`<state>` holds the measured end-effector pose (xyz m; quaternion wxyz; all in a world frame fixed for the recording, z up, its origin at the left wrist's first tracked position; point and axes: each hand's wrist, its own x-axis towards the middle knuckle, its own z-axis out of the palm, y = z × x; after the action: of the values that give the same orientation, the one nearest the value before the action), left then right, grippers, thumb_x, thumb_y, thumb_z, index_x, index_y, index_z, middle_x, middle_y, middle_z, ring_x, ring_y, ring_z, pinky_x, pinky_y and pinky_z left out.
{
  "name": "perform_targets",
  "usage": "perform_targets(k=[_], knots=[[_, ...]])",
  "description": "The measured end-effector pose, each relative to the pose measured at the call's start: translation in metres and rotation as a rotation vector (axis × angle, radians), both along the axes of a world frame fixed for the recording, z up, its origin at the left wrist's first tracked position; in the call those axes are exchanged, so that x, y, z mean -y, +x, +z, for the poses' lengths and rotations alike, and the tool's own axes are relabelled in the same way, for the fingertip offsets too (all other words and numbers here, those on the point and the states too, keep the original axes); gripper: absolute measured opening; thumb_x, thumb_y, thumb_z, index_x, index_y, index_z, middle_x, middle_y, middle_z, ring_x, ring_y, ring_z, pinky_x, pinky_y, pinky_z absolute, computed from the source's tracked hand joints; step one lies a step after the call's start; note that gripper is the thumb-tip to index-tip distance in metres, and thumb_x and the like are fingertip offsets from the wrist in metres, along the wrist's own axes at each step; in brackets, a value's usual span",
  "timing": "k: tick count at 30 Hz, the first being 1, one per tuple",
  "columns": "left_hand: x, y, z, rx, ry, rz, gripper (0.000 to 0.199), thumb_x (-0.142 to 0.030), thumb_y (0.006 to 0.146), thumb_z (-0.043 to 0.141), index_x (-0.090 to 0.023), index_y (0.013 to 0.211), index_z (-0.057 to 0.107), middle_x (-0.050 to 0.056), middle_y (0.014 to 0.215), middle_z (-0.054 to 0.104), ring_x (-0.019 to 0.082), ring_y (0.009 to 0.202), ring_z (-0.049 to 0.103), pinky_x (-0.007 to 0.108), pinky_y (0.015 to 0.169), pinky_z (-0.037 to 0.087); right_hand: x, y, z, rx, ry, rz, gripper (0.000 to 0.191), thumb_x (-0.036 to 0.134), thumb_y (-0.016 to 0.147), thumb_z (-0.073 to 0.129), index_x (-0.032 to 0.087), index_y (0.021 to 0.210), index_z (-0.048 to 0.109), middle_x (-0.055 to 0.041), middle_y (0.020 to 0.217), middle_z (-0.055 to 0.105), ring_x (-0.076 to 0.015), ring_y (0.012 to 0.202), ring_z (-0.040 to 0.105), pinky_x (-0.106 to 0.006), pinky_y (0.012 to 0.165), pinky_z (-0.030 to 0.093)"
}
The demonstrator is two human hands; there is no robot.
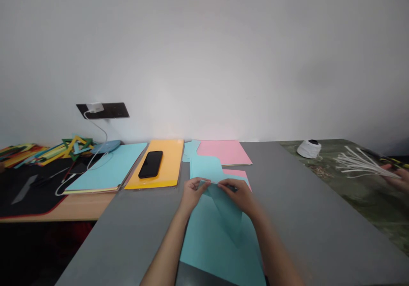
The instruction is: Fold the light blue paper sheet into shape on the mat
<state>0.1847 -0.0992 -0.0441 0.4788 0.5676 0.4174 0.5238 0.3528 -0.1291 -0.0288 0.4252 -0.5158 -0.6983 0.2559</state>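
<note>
Both my hands pinch a light blue sheet of paper (228,215) along a fold near its upper edge. My left hand (194,192) grips the fold's left part, thumb and fingers pressed together. A short way to the right, my right hand (238,194) pinches the same fold. The sheet hangs toward me from the fingers, and part of it curls up behind them. Beneath it lies another light blue sheet (204,239) on the grey table (303,218). Pink paper (236,173) shows from under the blue behind my right hand.
Pink sheets (225,152) lie by the wall. To the left are a yellow packet (175,167) with a black phone (151,164) and a blue paper stack (108,167). At right, another person's hand (396,177) holds white cords (361,162) near a white spool (309,149).
</note>
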Motion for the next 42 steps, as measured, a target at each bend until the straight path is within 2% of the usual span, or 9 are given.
perform_targets(k=[7, 15, 21, 27, 30, 37, 42], knots=[[-0.0009, -0.0017, -0.0028, 0.082, -0.101, -0.057, 0.023, -0.032, 0.059, 0.067, -0.013, 0.071, 0.067, 0.006, 0.066, 0.068, 0.015, 0.057, 0.060, 0.022, 0.052, 0.046, -0.0001, 0.0000, 0.0021, -0.054, -0.049, 0.045, 0.021, 0.036, 0.074, 0.049, 0.023, 0.073, 0.065, -0.0006, 0.073, 0.066, -0.0167, 0.070, 0.058, -0.026, 0.061, 0.043], [-0.0024, -0.0026, -0.0087, 0.093, -0.095, -0.044, 0.018, -0.030, 0.060, 0.067, -0.013, 0.066, 0.066, 0.003, 0.060, 0.067, 0.013, 0.051, 0.059, 0.020, 0.048, 0.043, -0.0010, 0.0012, 0.0024, -0.106, -0.112, 0.098, 0.022, 0.036, 0.074, 0.049, 0.021, 0.072, 0.065, -0.0006, 0.071, 0.065, -0.0157, 0.069, 0.056, -0.025, 0.061, 0.042], [-0.0016, -0.0038, -0.0048, 0.134, -0.103, -0.063, 0.022, -0.032, 0.063, 0.064, -0.012, 0.073, 0.066, 0.008, 0.072, 0.069, 0.017, 0.064, 0.063, 0.025, 0.060, 0.048, -0.0008, 0.0018, 0.0026, -0.125, -0.132, 0.103, 0.023, 0.037, 0.074, 0.048, 0.020, 0.072, 0.065, -0.0009, 0.071, 0.065, -0.0159, 0.068, 0.056, -0.026, 0.061, 0.043], [-0.0023, -0.0050, -0.0059, 0.163, -0.115, 0.015, 0.026, -0.036, 0.062, 0.065, -0.012, 0.070, 0.064, 0.008, 0.071, 0.069, 0.017, 0.061, 0.063, 0.025, 0.057, 0.049, -0.0008, 0.0050, 0.0038, -0.121, -0.177, 0.124, 0.024, 0.037, 0.075, 0.047, 0.020, 0.071, 0.064, -0.0005, 0.068, 0.064, -0.0152, 0.066, 0.056, -0.024, 0.057, 0.042], [-0.0026, -0.0055, -0.0040, 0.182, -0.141, 0.015, 0.028, -0.038, 0.062, 0.064, -0.012, 0.072, 0.063, 0.008, 0.071, 0.069, 0.017, 0.060, 0.063, 0.026, 0.058, 0.049, -0.0026, 0.0061, 0.0010, -0.119, -0.177, 0.116, 0.024, 0.037, 0.075, 0.048, 0.019, 0.072, 0.064, -0.0007, 0.068, 0.064, -0.0154, 0.066, 0.056, -0.024, 0.057, 0.043], [-0.0020, -0.0061, -0.0023, 0.030, -0.113, -0.078, 0.025, -0.033, 0.058, 0.067, -0.012, 0.071, 0.065, 0.005, 0.067, 0.068, 0.015, 0.058, 0.060, 0.022, 0.053, 0.046, -0.0042, 0.0030, -0.0028, -0.104, -0.113, 0.102, 0.021, 0.034, 0.074, 0.050, 0.020, 0.070, 0.064, -0.0003, 0.069, 0.065, -0.0148, 0.067, 0.057, -0.025, 0.061, 0.043], [-0.0021, -0.0067, -0.0024, -0.015, -0.066, -0.025, 0.023, -0.034, 0.060, 0.066, -0.013, 0.069, 0.065, 0.004, 0.065, 0.067, 0.015, 0.058, 0.059, 0.022, 0.052, 0.045, -0.0047, 0.0051, -0.0030, -0.118, -0.113, 0.094, 0.020, 0.035, 0.072, 0.052, 0.019, 0.072, 0.064, -0.0012, 0.072, 0.066, -0.0158, 0.069, 0.058, -0.026, 0.064, 0.044]])
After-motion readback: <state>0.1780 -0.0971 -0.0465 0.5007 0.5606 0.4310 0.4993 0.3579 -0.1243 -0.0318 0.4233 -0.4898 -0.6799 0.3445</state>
